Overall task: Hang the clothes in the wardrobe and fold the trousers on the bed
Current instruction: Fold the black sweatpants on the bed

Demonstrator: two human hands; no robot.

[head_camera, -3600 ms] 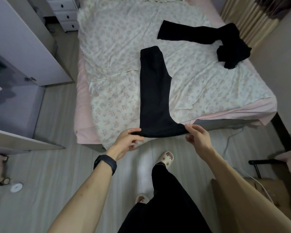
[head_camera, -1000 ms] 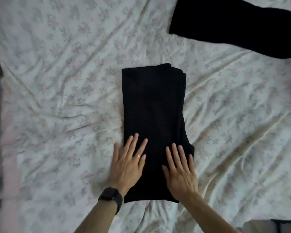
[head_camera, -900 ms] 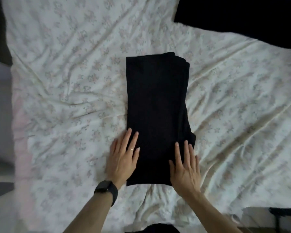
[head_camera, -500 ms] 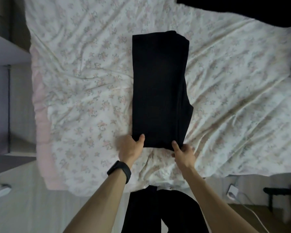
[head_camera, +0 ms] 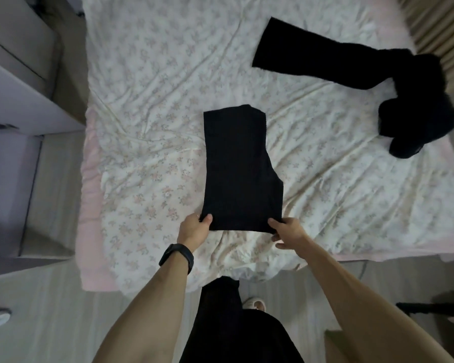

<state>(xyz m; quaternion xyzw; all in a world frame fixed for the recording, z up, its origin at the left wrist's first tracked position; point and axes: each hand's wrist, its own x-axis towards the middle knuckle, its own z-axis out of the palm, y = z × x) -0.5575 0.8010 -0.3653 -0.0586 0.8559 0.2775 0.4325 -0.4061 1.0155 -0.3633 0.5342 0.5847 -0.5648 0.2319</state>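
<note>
Thumbs on top, both sides! Left hand [head_camera: 194,230] pinches the near left corner of the folded trousers [head_camera: 239,174], its fingers tucked under the cloth. Right hand [head_camera: 286,231] pinches the near right corner the same way. Those trousers lie on the bed [head_camera: 147,100], close to its near edge. The count: two hands gripping and two dark pieces on the sheet, this folded pair and one loose black garment [head_camera: 364,72] well apart, far right. One black wristband [head_camera: 177,258], left wrist.

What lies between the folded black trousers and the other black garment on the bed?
Only bare, wrinkled floral sheet, in the head view; the folded trousers and other garment lie apart.
</note>
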